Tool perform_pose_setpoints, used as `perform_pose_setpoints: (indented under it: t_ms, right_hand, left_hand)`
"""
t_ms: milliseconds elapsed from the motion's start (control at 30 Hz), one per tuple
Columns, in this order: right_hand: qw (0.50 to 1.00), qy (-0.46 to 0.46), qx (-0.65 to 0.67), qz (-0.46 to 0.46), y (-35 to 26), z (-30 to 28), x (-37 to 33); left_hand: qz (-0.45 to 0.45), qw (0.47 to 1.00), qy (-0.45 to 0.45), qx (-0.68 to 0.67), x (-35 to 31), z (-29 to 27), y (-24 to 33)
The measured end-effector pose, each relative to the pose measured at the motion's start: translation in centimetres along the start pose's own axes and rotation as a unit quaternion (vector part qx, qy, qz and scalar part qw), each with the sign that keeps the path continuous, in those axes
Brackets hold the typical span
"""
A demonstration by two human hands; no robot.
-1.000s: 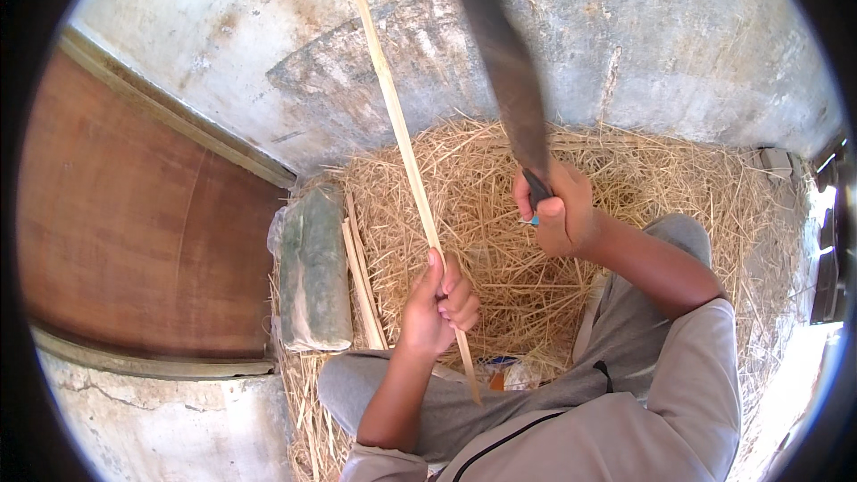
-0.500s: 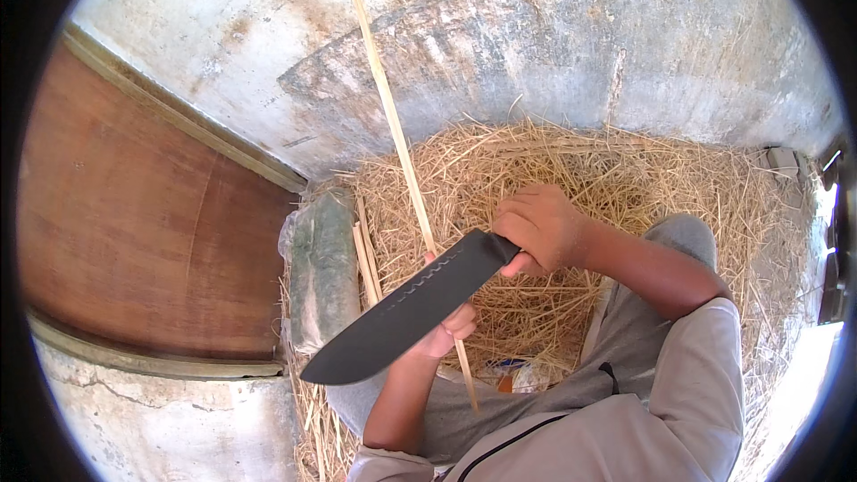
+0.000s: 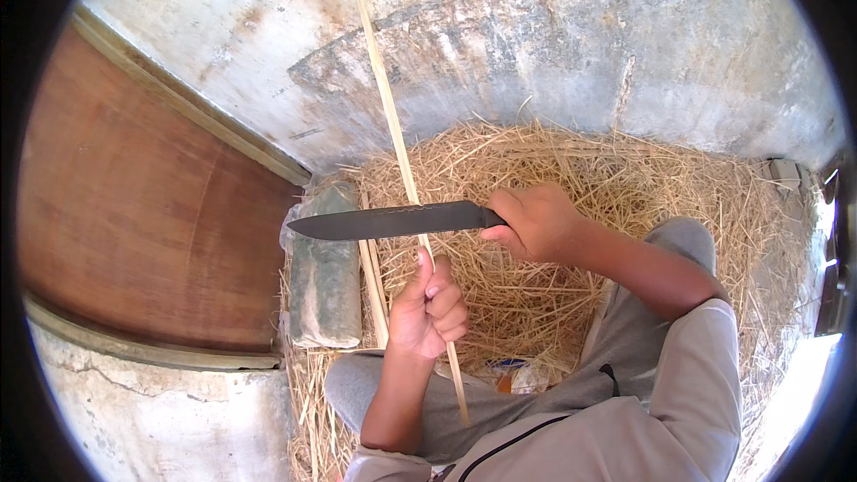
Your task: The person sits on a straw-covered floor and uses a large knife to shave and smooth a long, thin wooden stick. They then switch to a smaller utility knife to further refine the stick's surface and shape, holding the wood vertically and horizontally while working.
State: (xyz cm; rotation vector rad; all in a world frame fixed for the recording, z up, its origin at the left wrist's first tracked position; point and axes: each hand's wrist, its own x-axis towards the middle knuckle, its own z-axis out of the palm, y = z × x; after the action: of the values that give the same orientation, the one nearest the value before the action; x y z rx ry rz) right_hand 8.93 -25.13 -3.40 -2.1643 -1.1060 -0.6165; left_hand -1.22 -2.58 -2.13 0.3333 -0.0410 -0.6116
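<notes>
The strip (image 3: 385,98) runs from above the lap (image 3: 527,406) up and away from the person, leaning a little left toward the wall (image 3: 536,54). The left hand (image 3: 430,308) is curled around it near its lower end, thumb laid up along it, with a short tail poking out below the fist. The right hand (image 3: 538,223) is closed round the handle of the knife (image 3: 384,223), off to the strip's right. The blade lies nearly crosswise to the strip, passing over it just beyond the left thumb, tip pointing left, toothed back away from the body and smooth edge facing the left hand. That hand is the nearer one to the crossing; whether blade and strip touch cannot be told. Straw (image 3: 509,156) spreads beneath, with slats (image 3: 374,290) and a wrapped roll (image 3: 326,295) at the left.
</notes>
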Motion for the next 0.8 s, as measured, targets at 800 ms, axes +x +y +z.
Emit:
perform_pose_setpoints:
  t_ms: [800]
  right_hand:
    - [0.992, 0.063, -0.007, -0.105, -1.7, -0.6, 0.3]
  left_hand:
    - [-0.016, 0.996, -0.057, -0.061, -0.4, 0.2, -0.2]
